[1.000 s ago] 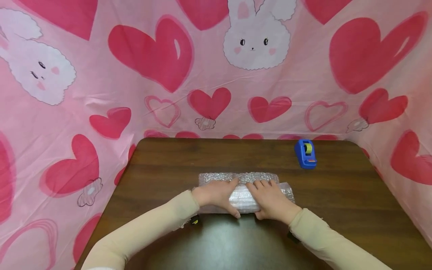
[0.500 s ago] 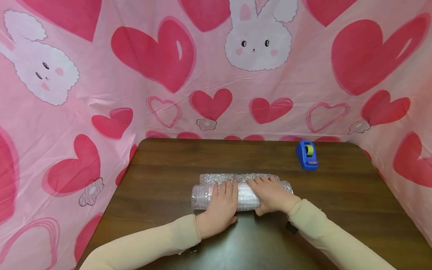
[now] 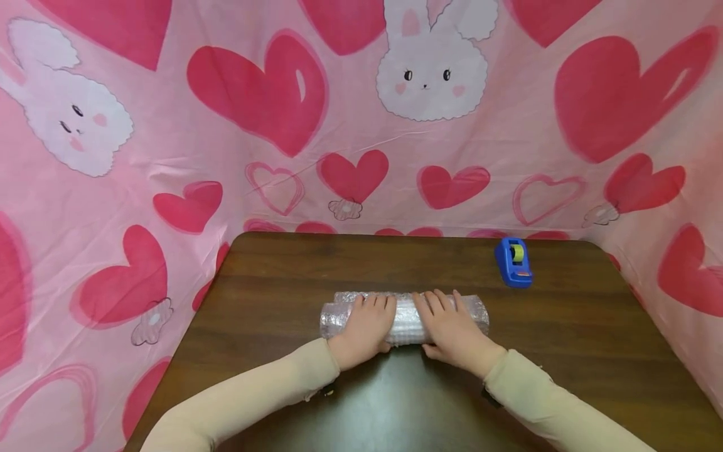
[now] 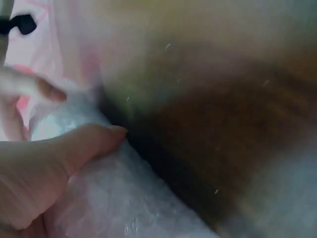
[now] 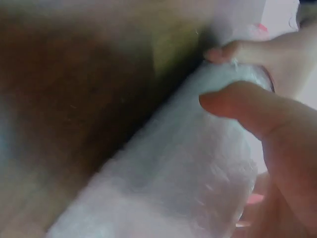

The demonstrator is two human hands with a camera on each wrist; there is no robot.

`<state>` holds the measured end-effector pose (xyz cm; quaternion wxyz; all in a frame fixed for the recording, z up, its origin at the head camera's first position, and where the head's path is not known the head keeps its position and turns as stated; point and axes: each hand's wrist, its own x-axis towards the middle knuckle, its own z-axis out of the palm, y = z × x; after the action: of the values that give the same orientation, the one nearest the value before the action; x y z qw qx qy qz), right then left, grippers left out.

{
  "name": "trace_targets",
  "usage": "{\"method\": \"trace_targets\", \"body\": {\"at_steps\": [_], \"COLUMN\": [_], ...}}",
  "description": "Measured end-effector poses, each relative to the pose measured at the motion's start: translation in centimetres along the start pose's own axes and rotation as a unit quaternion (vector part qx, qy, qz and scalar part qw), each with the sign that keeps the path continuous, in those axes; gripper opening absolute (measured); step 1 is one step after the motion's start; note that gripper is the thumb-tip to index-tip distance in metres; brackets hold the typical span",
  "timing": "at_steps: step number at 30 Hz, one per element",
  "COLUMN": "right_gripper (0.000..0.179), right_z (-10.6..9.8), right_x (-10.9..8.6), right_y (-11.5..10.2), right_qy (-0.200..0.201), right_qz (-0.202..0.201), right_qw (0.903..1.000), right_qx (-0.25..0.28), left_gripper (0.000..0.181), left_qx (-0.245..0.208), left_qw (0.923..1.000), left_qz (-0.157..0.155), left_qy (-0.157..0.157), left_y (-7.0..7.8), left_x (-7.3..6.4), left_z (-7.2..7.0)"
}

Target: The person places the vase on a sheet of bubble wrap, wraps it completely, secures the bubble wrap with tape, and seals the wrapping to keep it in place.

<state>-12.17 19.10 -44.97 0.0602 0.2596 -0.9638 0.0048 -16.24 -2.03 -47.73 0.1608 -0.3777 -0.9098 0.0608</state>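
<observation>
A bubble wrap roll (image 3: 408, 321) lies crosswise on the table, with a strip of loose wrap (image 3: 346, 296) showing behind its left half. My left hand (image 3: 366, 328) grips it left of the middle, fingers over the top and thumb on the near side. On the right part, my right hand (image 3: 456, 329) holds it the same way, fingers spread across the top. The left wrist view has the left thumb (image 4: 94, 141) along the clear, wrinkled wrap. In the right wrist view the right thumb (image 5: 242, 104) lies against the roll. Whatever is inside the wrap is hidden.
A blue tape dispenser (image 3: 514, 265) with yellowish tape stands at the back right of the dark wooden table (image 3: 271, 276). A pink cloth (image 3: 395, 138) printed with hearts and rabbits hangs behind the table and along its sides.
My left hand has shifted its hold, turning from pointing sideways to fingers over the roll. The roll has moved slightly away from me, and less loose wrap shows behind it.
</observation>
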Motion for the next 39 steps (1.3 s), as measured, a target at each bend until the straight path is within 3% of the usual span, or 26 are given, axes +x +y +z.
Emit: {"method": "trace_targets", "body": {"at_steps": [3, 7, 10, 13, 17, 20, 23, 25, 27, 29, 32, 34, 36, 39], "right_gripper": [0.100, 0.107, 0.113, 0.116, 0.109, 0.103, 0.102, 0.102, 0.101, 0.099, 0.096, 0.094, 0.091, 0.087], "right_z": [0.3, 0.6, 1.1, 1.7, 2.4, 2.7, 2.5, 2.3, 1.9, 1.5, 0.8, 0.4, 0.2, -0.1], "right_x": [-0.8, -1.5, -1.8, -2.0, -2.1, -2.0, -1.8, -1.6, -1.2, -0.8, -0.4, -0.1, 0.1, 0.5], "right_y": [-0.5, -0.7, -1.0, -1.4, -1.7, -1.6, -1.2, -1.0, -0.8, -0.6, -0.3, -0.2, -0.1, 0.1], "right_qy": [0.024, 0.038, 0.044, 0.055, 0.078, 0.088, 0.082, 0.070, 0.054, 0.037, 0.013, -0.001, -0.010, -0.026], "right_qz": [0.003, 0.012, 0.018, 0.021, 0.021, 0.019, 0.015, 0.013, 0.014, 0.018, 0.027, 0.031, 0.031, 0.026], "right_qw": [0.9995, 0.9984, 0.9977, 0.9962, 0.9934, 0.9932, 0.9946, 0.9962, 0.9978, 0.9990, 0.9995, 0.9993, 0.9990, 0.9981], "right_qx": [-0.022, -0.040, -0.048, -0.064, -0.081, -0.075, -0.062, -0.051, -0.035, -0.016, 0.008, 0.022, 0.032, 0.050], "left_gripper": [0.087, 0.085, 0.083, 0.080, 0.080, 0.082, 0.091, 0.106, 0.119, 0.128, 0.121, 0.111, 0.100, 0.095], "left_qx": [-0.028, -0.033, -0.049, -0.080, -0.127, -0.153, -0.166, -0.166, -0.145, -0.108, -0.040, 0.004, 0.036, 0.081], "left_qw": [0.9994, 0.9987, 0.9964, 0.9891, 0.9734, 0.9648, 0.9618, 0.9633, 0.9711, 0.9830, 0.9972, 0.9993, 0.9978, 0.9952], "left_qz": [0.008, 0.028, 0.040, 0.051, 0.051, 0.045, 0.039, 0.023, 0.000, -0.021, -0.037, -0.036, -0.033, -0.030], "left_qy": [-0.019, -0.027, -0.057, -0.112, -0.184, -0.209, -0.214, -0.210, -0.189, -0.147, -0.051, 0.010, 0.046, 0.047], "left_y": [-0.5, -0.8, -1.0, -1.3, -1.7, -1.9, -2.0, -2.0, -1.9, -1.6, -1.0, -0.4, 0.3, 1.3], "left_x": [0.4, 0.6, 0.7, 0.9, 1.2, 1.3, 1.3, 1.2, 1.0, 0.7, -0.1, -0.6, -1.2, -2.0], "left_z": [-0.1, -0.3, -0.7, -1.4, -2.2, -2.5, -2.5, -2.6, -2.6, -2.6, -2.6, -2.4, -2.3, -2.1]}}
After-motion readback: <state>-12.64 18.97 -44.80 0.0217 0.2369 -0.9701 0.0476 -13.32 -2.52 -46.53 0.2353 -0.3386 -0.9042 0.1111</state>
